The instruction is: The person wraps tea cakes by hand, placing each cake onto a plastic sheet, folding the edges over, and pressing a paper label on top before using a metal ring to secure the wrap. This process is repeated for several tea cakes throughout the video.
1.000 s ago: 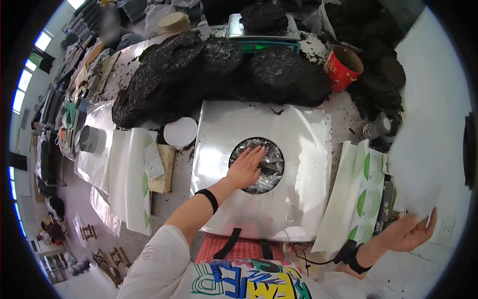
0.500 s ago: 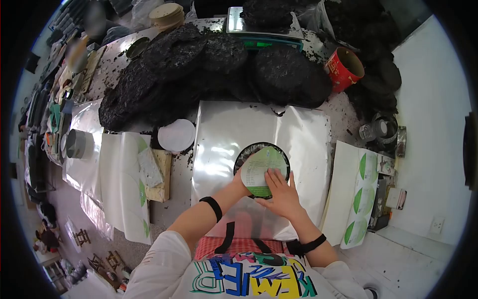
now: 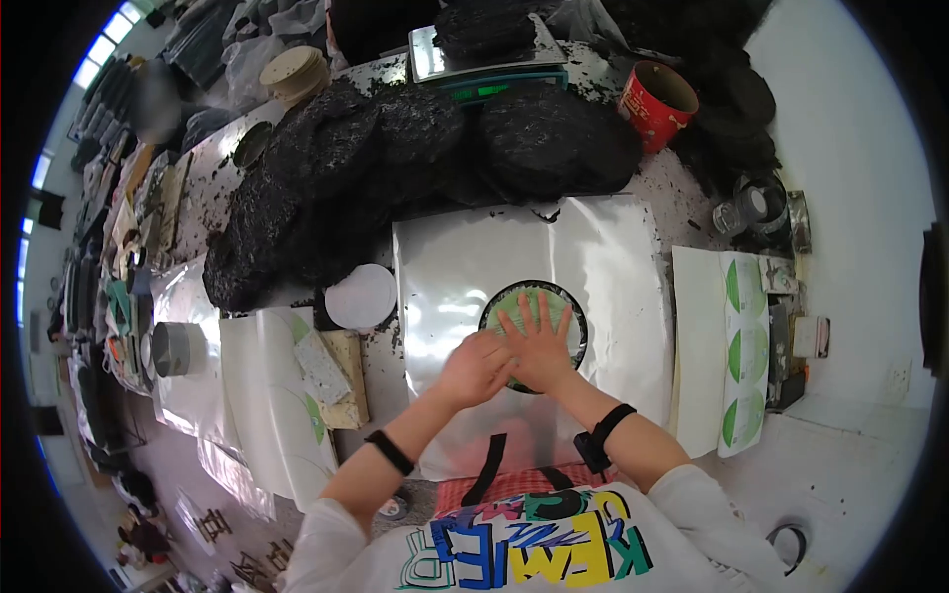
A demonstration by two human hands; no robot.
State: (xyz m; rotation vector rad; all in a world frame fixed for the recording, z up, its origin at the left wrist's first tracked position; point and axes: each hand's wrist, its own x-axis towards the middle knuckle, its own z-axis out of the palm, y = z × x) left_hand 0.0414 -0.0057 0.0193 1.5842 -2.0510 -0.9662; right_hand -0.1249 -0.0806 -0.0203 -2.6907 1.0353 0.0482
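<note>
On a large silvery sheet [image 3: 623, 277] in front of me lies a dark round cake [image 3: 581, 348], its black edge showing around a green paper label [image 3: 506, 300]. My right hand [image 3: 539, 346] is flat on the label with its fingers spread. At the lower left edge of the cake is my left hand [image 3: 474, 369], its fingers curled and close against the right hand. Whatever those curled fingers may hold is hidden.
Stacked dark cakes [image 3: 534, 133] line the back, with a scale [image 3: 554, 74] behind them. A red tub [image 3: 657, 104] stands back right. A white disc [image 3: 361, 296] and label sheets [image 3: 267, 395] are left; more label sheets [image 3: 707, 346] lie right.
The label has gone from tilted above the cake to lying on it. My left hand has come out from beneath the label to the lower left edge; my right hand has spread over it.
</note>
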